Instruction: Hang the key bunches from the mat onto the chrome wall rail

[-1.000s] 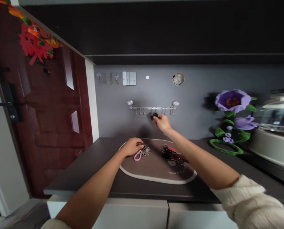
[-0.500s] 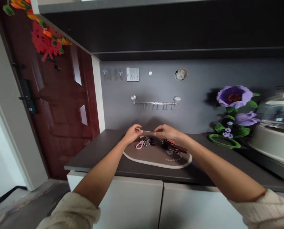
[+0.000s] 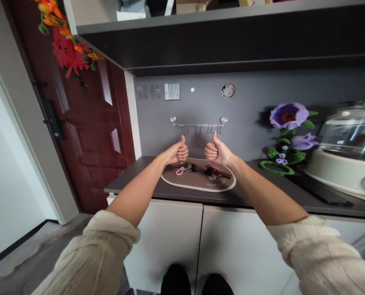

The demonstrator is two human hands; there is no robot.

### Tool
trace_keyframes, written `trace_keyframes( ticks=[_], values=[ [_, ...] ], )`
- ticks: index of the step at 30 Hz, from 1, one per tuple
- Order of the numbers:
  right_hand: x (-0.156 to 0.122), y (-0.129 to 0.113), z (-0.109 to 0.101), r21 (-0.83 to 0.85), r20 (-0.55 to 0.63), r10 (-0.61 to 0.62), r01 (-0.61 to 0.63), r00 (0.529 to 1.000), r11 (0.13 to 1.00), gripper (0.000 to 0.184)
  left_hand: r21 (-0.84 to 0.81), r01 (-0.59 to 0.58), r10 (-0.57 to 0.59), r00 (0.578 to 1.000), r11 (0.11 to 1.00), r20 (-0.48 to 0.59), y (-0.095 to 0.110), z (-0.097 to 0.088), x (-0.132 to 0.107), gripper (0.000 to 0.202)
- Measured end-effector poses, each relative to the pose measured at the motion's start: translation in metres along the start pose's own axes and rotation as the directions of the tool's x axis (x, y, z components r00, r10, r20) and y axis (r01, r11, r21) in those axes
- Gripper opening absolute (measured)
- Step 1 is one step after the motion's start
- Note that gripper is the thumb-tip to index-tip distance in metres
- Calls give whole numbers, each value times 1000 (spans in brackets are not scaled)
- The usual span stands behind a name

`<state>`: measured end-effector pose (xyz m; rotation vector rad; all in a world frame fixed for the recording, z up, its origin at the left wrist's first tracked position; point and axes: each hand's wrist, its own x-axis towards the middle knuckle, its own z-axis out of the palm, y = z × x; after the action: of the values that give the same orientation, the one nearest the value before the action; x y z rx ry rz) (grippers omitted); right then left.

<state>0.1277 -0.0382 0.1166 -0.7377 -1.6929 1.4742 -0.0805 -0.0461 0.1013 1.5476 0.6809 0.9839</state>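
Keys (image 3: 189,167) just below left hand (image 3: 178,151)

2 key bunches (image 3: 218,172) on mat (image 3: 197,181), hook rail (image 3: 198,125) behind, flower ornament (image 3: 289,115) right, door (image 3: 95,143) left

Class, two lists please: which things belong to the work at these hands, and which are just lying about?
Probably the work's, nearest the left hand and right hand, both empty:
pink-looped bunch
red-and-brown bunch
mat
hook rail

Probably just about:
purple flowers
glass-topped appliance
red door decoration
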Motion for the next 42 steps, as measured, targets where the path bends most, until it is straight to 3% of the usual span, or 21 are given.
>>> trace_keyframes(
  ticks=[5,10,19,22,25,28,31,34,38,42],
  values=[
    [-11,42,-2,121,-10,68,-67,998,990,61,-109,95,-102,993,990,-57,-34,-2,-10,62],
    [-24,70,-4,147,-17,115,-112,993,983,61,-97,130,-139,986,987,-93,-57,0,-18,63],
    [-13,63,-6,157,-35,72,-66,997,985,61,-78,108,-117,986,991,-116,-48,-5,-14,62],
    [-3,60,-3,170,-33,39,-33,999,985,59,-2,62,-61,973,998,-223,-46,-10,-6,58],
    [9,59,3,132,-101,-20,33,995,991,53,194,2,70,929,981,-363,-49,-17,3,45],
    [23,61,11,83,-204,-95,114,974,990,36,422,3,201,875,907,-440,-55,-25,12,30],
    [38,65,18,32,-286,-145,161,947,986,22,590,18,294,854,807,-428,-63,-33,22,20],
    [54,72,22,-6,-388,-143,153,910,988,12,726,15,370,853,687,-368,-72,-37,29,17],
    [72,84,21,-62,-486,-149,136,861,989,13,855,9,446,850,519,-279,-83,-37,34,18],
    [79,98,15,-228,-528,-209,100,823,969,13,928,-47,419,900,369,-121,-92,-39,34,18]
  ],
)
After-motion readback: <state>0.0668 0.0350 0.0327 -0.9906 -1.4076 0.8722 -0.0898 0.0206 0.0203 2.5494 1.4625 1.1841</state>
